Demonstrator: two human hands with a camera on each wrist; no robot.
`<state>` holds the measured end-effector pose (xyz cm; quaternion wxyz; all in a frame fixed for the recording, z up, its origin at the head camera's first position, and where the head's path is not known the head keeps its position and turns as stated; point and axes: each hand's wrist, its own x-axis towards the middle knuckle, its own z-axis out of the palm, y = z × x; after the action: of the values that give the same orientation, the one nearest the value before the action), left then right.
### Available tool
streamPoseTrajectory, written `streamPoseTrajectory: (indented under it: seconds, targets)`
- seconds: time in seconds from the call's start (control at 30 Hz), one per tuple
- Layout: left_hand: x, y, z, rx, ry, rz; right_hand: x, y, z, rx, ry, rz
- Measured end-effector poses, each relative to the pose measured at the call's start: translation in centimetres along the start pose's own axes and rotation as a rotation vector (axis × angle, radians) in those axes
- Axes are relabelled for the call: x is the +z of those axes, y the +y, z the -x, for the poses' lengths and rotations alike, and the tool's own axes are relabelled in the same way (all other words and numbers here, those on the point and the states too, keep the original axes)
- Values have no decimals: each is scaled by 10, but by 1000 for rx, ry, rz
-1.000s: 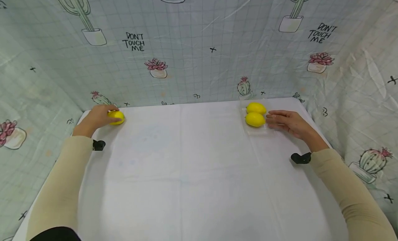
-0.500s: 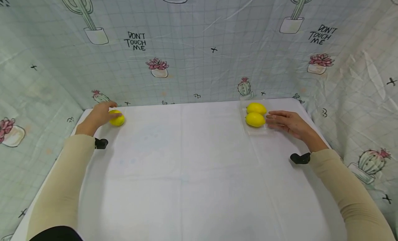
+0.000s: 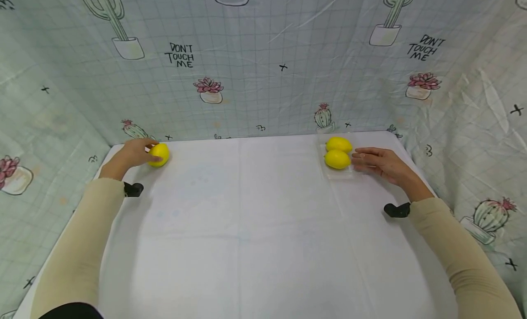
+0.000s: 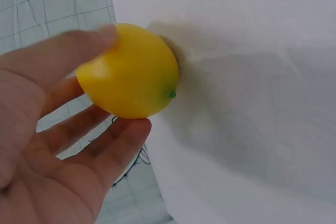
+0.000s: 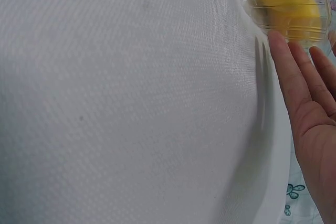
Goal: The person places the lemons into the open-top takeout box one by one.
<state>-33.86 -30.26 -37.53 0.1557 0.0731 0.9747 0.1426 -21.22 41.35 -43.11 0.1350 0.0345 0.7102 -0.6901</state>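
Note:
At the table's far left, my left hand (image 3: 129, 156) holds a yellow lemon (image 3: 159, 154) between thumb and fingers. The left wrist view shows that lemon (image 4: 134, 72) close up, its green stem tip facing away from the palm. The thumb lies across one side and the fingertips are on the other. At the far right, two more lemons (image 3: 338, 159) lie side by side in a clear plastic container (image 3: 339, 174). My right hand (image 3: 383, 164) is beside it with fingers extended. In the right wrist view its fingertips (image 5: 276, 39) meet the container's ridged wall (image 5: 294, 36).
A white cloth covers the table (image 3: 243, 227), stretching between the two hands. Behind it and along both sides hangs a printed curtain (image 3: 255, 81) with cactus drawings, close to the table's far edge.
The left fingers lift off the lemon, then come back onto it. The lemon has shifted slightly right and turned. The right hand and the container stay where they were.

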Motion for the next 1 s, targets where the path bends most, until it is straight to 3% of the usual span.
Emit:
streamPoseTrajectory:
  seconds: [0.47, 0.6, 0.77, 1.0]
  targets:
    - [5, 9, -7, 64, -10, 69, 0, 0, 1, 13, 4, 7]
    - [6, 10, -5, 70, -3, 33, 0, 0, -1, 19, 15, 19]
    - [11, 8, 0, 87, 41, 16, 1, 0, -2, 25, 24, 34]
    - [22, 6, 11, 160, 144, 41, 1, -1, 1, 14, 3, 32]
